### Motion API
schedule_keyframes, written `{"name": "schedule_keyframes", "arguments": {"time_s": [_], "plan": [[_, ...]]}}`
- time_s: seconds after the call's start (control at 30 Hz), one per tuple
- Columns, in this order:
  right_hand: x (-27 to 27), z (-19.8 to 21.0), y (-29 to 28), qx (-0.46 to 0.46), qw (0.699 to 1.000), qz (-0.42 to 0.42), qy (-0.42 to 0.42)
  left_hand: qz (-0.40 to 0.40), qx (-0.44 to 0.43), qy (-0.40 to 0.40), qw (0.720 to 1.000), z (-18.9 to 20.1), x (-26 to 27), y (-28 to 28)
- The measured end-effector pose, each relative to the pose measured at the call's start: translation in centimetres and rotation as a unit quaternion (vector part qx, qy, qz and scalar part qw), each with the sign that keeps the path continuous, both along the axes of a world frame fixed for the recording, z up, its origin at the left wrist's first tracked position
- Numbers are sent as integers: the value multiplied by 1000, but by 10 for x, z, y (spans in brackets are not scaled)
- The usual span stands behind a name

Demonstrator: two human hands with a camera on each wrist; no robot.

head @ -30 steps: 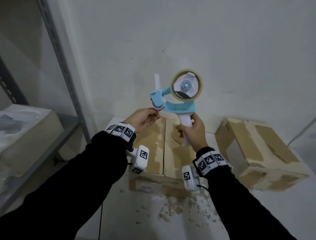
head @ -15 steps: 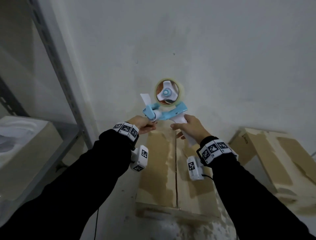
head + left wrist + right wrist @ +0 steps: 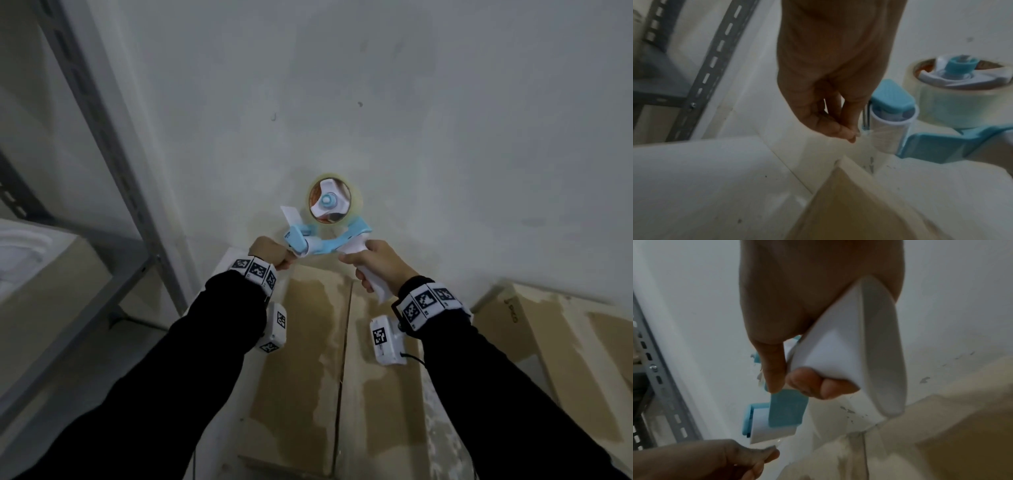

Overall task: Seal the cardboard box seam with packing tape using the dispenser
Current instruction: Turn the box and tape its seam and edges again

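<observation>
A blue and white tape dispenser [image 3: 325, 236] with a clear tape roll [image 3: 330, 202] hovers over the far end of the cardboard box [image 3: 301, 359]. My right hand [image 3: 378, 265] grips its white handle [image 3: 851, 344]. At the roller [image 3: 890, 129], my left hand [image 3: 272, 255] pinches the free end of the clear tape [image 3: 865, 132] between thumb and fingertips. The box's centre seam [image 3: 344, 349] runs away from me between two closed flaps, bare of tape. The box's far edge lies just under the dispenser, close to the wall.
A second cardboard box [image 3: 561, 346] lies to the right. A grey metal shelf post [image 3: 102, 137] and a shelf holding a box [image 3: 37, 274] stand at left. The white wall [image 3: 376, 102] rises directly behind the dispenser. The table top [image 3: 705, 178] is white.
Both hands and the dispenser have come down from chest height to the box's far edge. The view has tilted down over the box.
</observation>
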State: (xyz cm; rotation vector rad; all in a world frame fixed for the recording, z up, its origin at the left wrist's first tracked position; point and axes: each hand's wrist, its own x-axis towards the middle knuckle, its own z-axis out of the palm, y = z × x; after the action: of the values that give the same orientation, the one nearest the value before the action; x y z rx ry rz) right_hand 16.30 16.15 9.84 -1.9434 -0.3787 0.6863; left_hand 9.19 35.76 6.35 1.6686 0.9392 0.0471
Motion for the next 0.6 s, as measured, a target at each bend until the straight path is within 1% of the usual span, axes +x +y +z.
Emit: {"name": "schedule_keyframes", "arguments": {"time_s": [0.07,0.2,0.37,0.47,0.53,0.6], "plan": [[4,-6,1,-1,1000,5,-2,4,22,10,1000,-5,2,2],[13,-10,-1,0,1000,10,-4,-25,26,25,999,-7,5,4],[18,-18,0,-9,1000,6,3,-47,122,59,990,-21,12,-2],[20,-24,2,-8,1000,4,3,-84,221,95,967,-17,14,-6],[21,-25,4,-8,1000,4,3,-93,262,108,955,-16,16,-8],[23,-26,4,-12,1000,5,1,-91,282,110,949,-19,17,-8]]}}
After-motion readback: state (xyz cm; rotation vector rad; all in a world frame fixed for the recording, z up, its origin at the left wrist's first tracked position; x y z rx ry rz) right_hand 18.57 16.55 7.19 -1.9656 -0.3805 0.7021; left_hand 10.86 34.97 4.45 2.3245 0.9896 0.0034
